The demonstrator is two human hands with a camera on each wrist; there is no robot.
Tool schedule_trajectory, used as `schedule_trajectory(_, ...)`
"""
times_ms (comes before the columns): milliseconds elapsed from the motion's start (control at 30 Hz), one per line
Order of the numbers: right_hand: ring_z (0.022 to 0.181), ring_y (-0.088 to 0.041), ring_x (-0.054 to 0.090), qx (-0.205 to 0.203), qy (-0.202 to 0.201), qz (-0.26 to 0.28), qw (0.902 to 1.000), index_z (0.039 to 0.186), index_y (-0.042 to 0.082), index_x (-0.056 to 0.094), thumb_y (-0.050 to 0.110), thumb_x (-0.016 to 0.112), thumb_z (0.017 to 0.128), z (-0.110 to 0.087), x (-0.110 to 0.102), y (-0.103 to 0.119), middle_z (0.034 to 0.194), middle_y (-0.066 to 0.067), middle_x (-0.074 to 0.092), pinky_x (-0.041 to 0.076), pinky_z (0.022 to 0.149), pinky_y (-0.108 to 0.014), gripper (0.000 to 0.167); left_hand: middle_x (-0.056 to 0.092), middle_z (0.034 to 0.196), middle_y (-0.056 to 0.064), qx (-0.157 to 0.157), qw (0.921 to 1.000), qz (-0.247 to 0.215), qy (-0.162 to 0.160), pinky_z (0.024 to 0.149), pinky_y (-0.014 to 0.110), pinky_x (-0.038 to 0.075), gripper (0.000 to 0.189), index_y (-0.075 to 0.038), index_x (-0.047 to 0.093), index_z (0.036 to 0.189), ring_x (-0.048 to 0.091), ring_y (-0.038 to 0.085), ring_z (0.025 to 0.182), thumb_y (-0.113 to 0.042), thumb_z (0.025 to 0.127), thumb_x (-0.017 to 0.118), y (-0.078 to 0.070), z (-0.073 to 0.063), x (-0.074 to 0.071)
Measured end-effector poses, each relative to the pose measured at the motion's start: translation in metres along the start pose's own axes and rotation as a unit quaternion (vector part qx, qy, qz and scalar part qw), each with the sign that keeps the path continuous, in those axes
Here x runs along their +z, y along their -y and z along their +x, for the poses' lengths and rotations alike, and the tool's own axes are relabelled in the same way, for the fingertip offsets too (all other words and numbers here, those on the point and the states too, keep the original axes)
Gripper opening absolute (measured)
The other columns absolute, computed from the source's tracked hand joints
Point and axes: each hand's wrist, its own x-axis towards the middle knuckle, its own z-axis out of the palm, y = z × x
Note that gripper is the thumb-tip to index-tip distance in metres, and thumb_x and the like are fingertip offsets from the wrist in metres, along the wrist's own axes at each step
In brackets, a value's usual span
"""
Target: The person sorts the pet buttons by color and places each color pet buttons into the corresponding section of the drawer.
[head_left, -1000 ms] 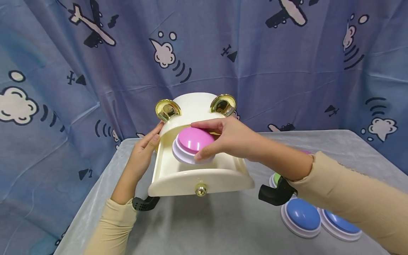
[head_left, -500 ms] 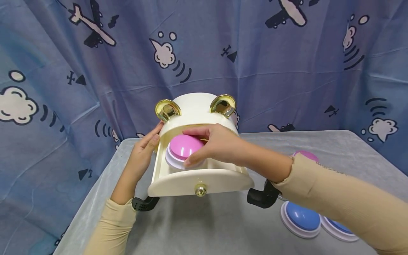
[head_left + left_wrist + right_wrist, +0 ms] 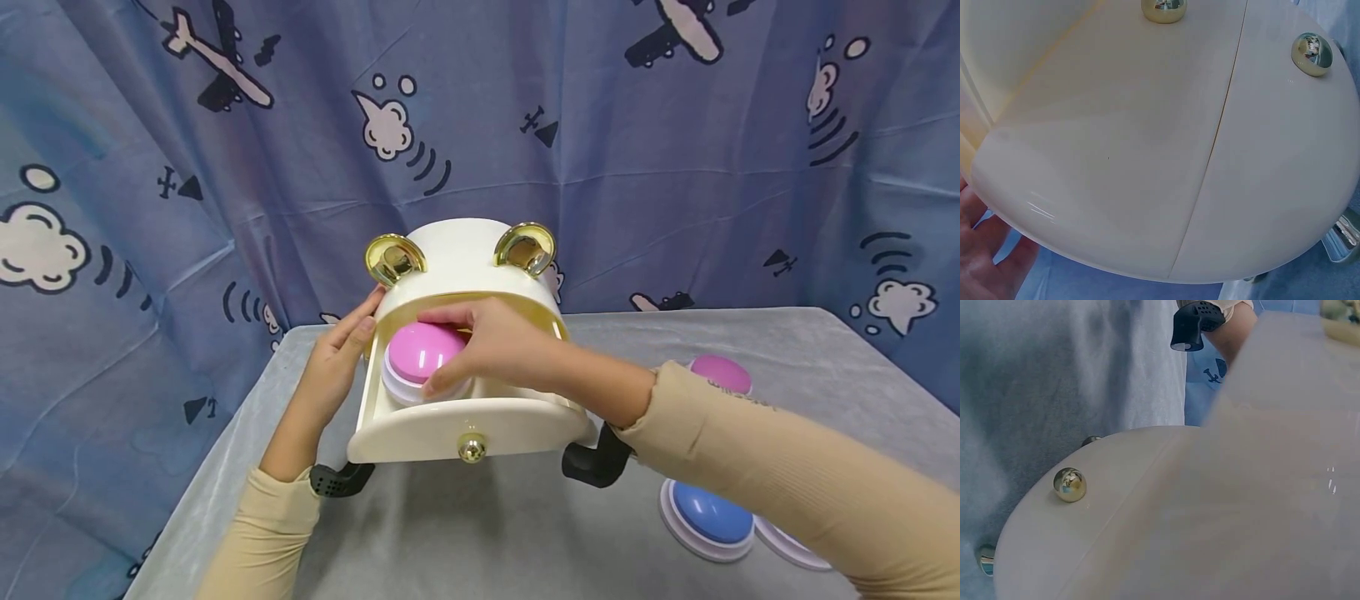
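Right hand (image 3: 489, 346) grips one of two pink buttons (image 3: 422, 352), straight-fingered left hand (image 3: 336, 360) touching cabinet (image 3: 461, 250)

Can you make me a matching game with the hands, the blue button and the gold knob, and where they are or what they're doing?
Column one
1. left hand
2. right hand
3. blue button
4. gold knob

Column two
A. on the grey tabletop
B. pinching a pink button
C. at the cream box's side
D. on the open drawer's front

Pairs: 1-C, 2-B, 3-A, 4-D
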Motion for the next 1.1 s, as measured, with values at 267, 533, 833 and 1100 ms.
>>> schedule_trajectory(267,0.11,-0.016,0.063,-0.006,0.007,-0.022,0.9997,0.139,0.017,0.06,0.02,0.092,0.067,-0.0001,0.0028,-0.0003,0.13,-0.001,0.067,0.053,0.097,-0.03,0.079,0.035,0.161,0.007,-0.004,1.0,-0.001,-0.002,0.126,0.043,0.019,0.046,-0.005,0.043,0.15,0.027,0.022,0.152,-0.024,0.108,0.041,0.0001,0.0007,0.0006)
schedule_trajectory(533,0.112,-0.015,0.062,-0.005,0.007,-0.044,0.999,0.14,0.018,0.059,0.022,0.092,0.067,0.0002,0.0051,-0.0001,0.132,0.0,0.065,0.052,0.098,-0.03,0.081,0.035,0.161,0.007,-0.007,1.0,-0.002,-0.003,0.127,0.043,0.019,0.046,-0.005,0.043,0.15,0.027,0.021,0.152,-0.022,0.108,0.041,0.0009,0.001,0.0009)
schedule_trajectory(833,0.114,-0.016,0.061,-0.018,0.015,-0.05,0.9985,0.141,0.016,0.057,0.022,0.093,0.067,0.0022,0.006,0.0005,0.134,-0.001,0.064,0.051,0.1,-0.031,0.082,0.035,0.161,0.005,-0.01,1.0,0.001,-0.003,0.127,0.043,0.019,0.046,-0.007,0.043,0.151,0.027,0.02,0.152,-0.024,0.108,0.04,0.0004,0.0012,-0.0008)
schedule_trajectory(1100,0.131,-0.017,0.056,-0.025,0.038,0.003,0.999,0.143,0.011,0.054,0.013,0.09,0.07,-0.0007,0.0006,-0.0016,0.143,-0.002,0.059,0.045,0.112,-0.033,0.081,0.035,0.161,0.004,-0.01,0.9999,-0.004,-0.003,0.127,0.042,0.019,0.046,-0.007,0.043,0.15,0.027,0.019,0.152,-0.024,0.108,0.041,0.0014,0.0002,-0.0011)
